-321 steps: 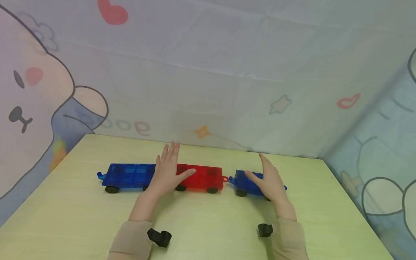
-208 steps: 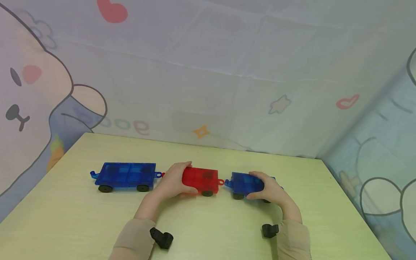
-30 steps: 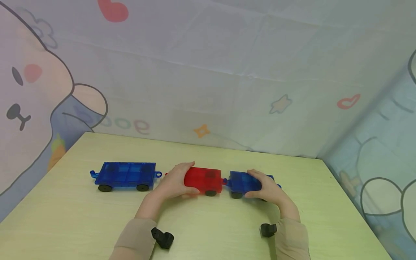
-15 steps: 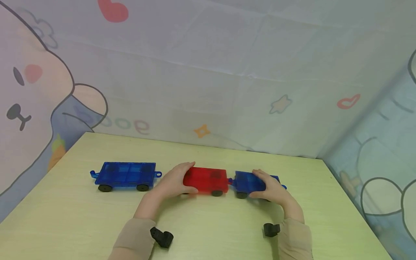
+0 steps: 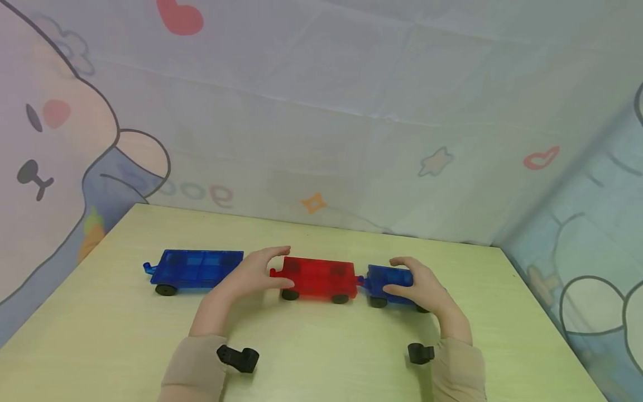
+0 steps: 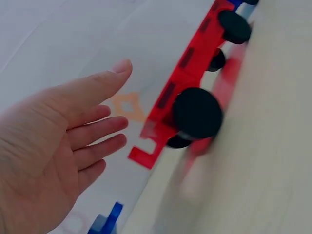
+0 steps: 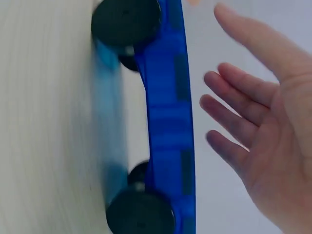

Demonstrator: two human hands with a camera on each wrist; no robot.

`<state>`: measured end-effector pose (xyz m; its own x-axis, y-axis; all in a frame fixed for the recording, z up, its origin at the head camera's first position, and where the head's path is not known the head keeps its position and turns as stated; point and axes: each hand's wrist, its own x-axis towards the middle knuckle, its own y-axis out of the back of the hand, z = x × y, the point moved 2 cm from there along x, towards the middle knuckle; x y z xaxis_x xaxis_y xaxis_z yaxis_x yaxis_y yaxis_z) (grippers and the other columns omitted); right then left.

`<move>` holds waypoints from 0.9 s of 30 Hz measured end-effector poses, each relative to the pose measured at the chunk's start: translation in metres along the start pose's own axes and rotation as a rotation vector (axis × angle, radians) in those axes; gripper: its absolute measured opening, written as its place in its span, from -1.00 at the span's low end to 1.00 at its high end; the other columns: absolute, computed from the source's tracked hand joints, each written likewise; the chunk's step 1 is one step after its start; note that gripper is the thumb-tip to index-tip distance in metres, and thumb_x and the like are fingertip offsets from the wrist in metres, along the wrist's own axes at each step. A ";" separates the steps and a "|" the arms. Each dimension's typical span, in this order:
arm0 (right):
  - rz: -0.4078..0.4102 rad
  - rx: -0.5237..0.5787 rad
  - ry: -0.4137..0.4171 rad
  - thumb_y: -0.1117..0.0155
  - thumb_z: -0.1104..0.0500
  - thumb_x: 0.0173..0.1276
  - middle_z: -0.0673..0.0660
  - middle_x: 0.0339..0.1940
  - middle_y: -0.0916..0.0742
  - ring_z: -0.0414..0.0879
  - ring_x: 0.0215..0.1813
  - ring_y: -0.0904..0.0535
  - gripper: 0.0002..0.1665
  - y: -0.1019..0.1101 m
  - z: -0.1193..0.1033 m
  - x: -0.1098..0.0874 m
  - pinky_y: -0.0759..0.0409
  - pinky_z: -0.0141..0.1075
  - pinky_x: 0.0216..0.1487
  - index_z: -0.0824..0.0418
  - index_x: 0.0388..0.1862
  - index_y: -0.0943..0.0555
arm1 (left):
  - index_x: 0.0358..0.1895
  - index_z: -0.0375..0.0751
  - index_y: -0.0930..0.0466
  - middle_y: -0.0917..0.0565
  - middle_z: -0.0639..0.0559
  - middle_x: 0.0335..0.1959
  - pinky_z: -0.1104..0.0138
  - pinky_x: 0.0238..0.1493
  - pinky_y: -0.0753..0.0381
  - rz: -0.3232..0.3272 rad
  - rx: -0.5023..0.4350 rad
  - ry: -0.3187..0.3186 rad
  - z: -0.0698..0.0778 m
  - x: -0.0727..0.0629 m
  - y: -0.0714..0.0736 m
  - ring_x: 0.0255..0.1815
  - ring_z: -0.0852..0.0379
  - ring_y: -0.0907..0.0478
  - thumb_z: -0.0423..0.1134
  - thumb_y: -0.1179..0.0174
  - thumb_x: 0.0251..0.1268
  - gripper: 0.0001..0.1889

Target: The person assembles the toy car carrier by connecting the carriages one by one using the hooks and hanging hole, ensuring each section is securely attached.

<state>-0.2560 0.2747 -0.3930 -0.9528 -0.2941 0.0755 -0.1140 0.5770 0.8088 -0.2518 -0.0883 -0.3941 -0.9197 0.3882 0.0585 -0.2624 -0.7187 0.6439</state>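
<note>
A red toy train car (image 5: 321, 276) stands on its wheels mid-table, its right-hand ring overlapping the hook of a short blue toy train car (image 5: 387, 278). My left hand (image 5: 251, 274) is at the red car's left end, thumb and fingers spread. In the left wrist view a gap shows between that hand (image 6: 63, 136) and the red hook (image 6: 146, 156). My right hand (image 5: 424, 287) hovers around the short blue car's right end, hiding it. The right wrist view shows the hand (image 7: 263, 117) beside the blue side wall (image 7: 168, 122), fingers apart from it.
A longer blue toy train car (image 5: 196, 268) stands to the left, its right end behind my left hand. The pale wooden table (image 5: 321, 352) ends at a printed cloth backdrop (image 5: 351, 139). Black wrist cameras (image 5: 241, 359) sit on both sleeves.
Red and short blue cars came together, ring over hook, then shifted right as a pair, away from the long blue car. Both hands have loosened their grip; the left has drawn back left.
</note>
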 end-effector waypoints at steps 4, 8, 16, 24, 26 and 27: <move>0.045 -0.012 0.009 -0.40 -0.02 0.27 0.30 0.28 -0.55 0.25 0.34 -0.42 -0.26 -0.003 -0.011 0.005 -0.39 0.16 0.34 0.33 0.30 -0.41 | 0.47 -0.22 -0.24 -0.37 -0.15 0.45 -0.16 0.41 -0.26 0.001 0.010 0.021 -0.005 -0.006 0.011 0.49 -0.21 -0.21 -0.07 -0.39 0.16 -0.17; 0.068 -0.031 0.046 -0.40 0.04 0.28 0.28 0.25 -0.57 0.22 0.31 -0.45 -0.32 -0.008 -0.027 0.009 -0.43 0.12 0.33 0.31 0.28 -0.43 | 0.48 -0.22 -0.22 -0.33 -0.16 0.47 -0.19 0.42 -0.22 0.014 0.023 0.025 -0.007 -0.011 0.020 0.51 -0.24 -0.17 -0.02 -0.42 0.12 -0.12; 0.086 -0.058 0.126 -0.44 0.06 0.23 0.25 0.25 -0.58 0.18 0.30 -0.49 -0.30 -0.023 -0.063 0.019 -0.47 0.08 0.31 0.31 0.28 -0.45 | 0.52 -0.19 -0.11 -0.24 -0.22 0.50 -0.29 0.36 -0.21 0.065 0.039 0.048 -0.017 -0.022 0.036 0.51 -0.32 -0.11 -0.04 -0.47 0.03 0.00; -0.030 0.011 0.129 -0.53 -0.01 0.12 0.19 0.43 -0.45 0.17 0.45 -0.34 -0.06 -0.051 -0.078 0.037 -0.39 0.10 0.38 0.24 0.43 -0.34 | 0.54 -0.24 -0.04 -0.20 -0.27 0.51 -0.33 0.36 -0.16 0.124 0.058 0.102 -0.039 -0.032 0.048 0.51 -0.38 -0.06 -0.08 -0.51 -0.01 0.07; -0.055 0.020 0.128 -0.55 -0.01 0.08 0.17 0.44 -0.44 0.15 0.46 -0.32 -0.02 -0.057 -0.078 0.041 -0.37 0.09 0.39 0.23 0.44 -0.34 | 0.53 -0.24 -0.04 -0.20 -0.28 0.51 -0.35 0.37 -0.11 0.133 0.068 0.113 -0.043 -0.032 0.049 0.51 -0.43 -0.01 -0.08 -0.51 -0.02 0.07; -0.063 0.018 0.133 -0.56 -0.01 0.07 0.17 0.44 -0.44 0.15 0.46 -0.33 0.00 -0.060 -0.078 0.043 -0.37 0.09 0.40 0.24 0.44 -0.34 | 0.53 -0.25 -0.05 -0.20 -0.29 0.51 -0.36 0.36 -0.09 0.136 0.074 0.116 -0.044 -0.033 0.049 0.51 -0.46 0.02 -0.08 -0.51 -0.02 0.07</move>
<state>-0.2677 0.1679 -0.3927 -0.8979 -0.4282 0.1023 -0.1791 0.5675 0.8037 -0.2478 -0.1619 -0.3981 -0.9739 0.2183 0.0626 -0.1157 -0.7141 0.6905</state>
